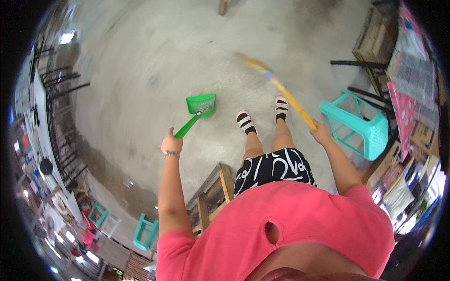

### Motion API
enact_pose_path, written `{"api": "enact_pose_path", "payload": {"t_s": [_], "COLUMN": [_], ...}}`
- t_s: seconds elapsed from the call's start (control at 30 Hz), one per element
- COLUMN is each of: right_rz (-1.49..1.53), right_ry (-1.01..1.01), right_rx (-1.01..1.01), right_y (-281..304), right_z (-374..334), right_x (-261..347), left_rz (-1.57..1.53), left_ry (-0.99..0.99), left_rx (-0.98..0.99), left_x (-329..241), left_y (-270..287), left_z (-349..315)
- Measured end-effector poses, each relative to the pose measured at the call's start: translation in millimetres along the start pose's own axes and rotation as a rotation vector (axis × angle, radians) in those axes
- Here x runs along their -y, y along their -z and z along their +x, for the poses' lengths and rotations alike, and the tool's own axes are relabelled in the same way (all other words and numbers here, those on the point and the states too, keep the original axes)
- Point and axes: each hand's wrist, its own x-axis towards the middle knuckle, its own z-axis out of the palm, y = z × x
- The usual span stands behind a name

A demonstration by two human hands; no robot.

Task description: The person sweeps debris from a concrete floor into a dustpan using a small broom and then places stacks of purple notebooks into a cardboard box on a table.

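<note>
Conc. floor (140,56); yellow broom (282,90), far end blurred, gripped in R hand (321,133); green dustpan (199,99), fwd-L of feet (246,122), handle gripped in L hand (169,142), small debris (204,111) inside. Prob. sweeping; next stroke calls for broom nearer dustpan.

Before the person, a dustpan (201,101) sits on the floor (140,47) left of the feet (281,108), its handle running back to the left hand (171,143), while a broom (287,97) slants forward and leftward from the right hand (321,133). A stool (376,136) is at the right, boxes (423,136) beyond it; a wooden frame (227,183) lies behind the dustpan.
</note>
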Motion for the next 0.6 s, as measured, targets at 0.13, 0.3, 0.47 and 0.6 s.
{"api": "enact_pose_path", "payload": {"t_s": [0.13, 0.3, 0.47, 0.6], "right_rz": [0.693, 0.962, 0.244, 0.249], "right_ry": [-0.848, -1.102, -0.554, -0.199], "right_rx": [0.096, -0.076, 0.185, 0.153], "right_y": [8.5, -52.5, -99.3, -33.1], "right_z": [-36.1, -13.9, -15.9, -56.4], "right_x": [-47.5, -60.9, 9.5, 10.0], "left_rz": [0.102, 0.279, 0.416, 0.518], "left_ry": [-0.086, -0.441, -0.591, -0.692], "left_rx": [0.036, -0.015, 0.011, 0.035], "left_x": [-22.5, -84.7, -181.4, -253.8], "left_y": [13.9, 19.1, 22.7, 26.0], "left_z": [-14.6, -5.2, 3.9, -1.3]}}
